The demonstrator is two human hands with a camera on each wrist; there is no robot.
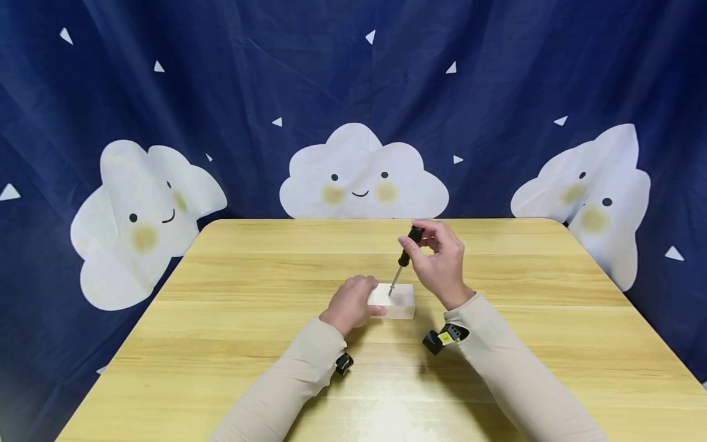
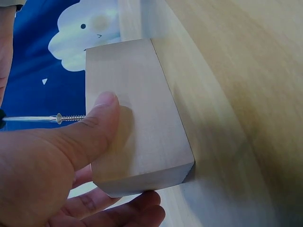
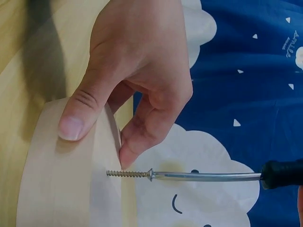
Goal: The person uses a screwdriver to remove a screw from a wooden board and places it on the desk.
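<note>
A pale wooden block lies on the table, and my left hand grips its left end. In the left wrist view the thumb presses the block's near side while the fingers reach round its end. My right hand pinches the black handle of a screwdriver between thumb and fingers. Its metal shaft slants down to a screw whose head meets the screwdriver's tip. The screw's point touches the block's top face, with most of its thread showing. Only a sliver of the right hand shows at the right wrist view's edge.
The wooden table spreads around the block on all sides. Behind it hangs a dark blue curtain with white clouds and small triangles. Small black cameras are strapped at both wrists, over beige sleeves.
</note>
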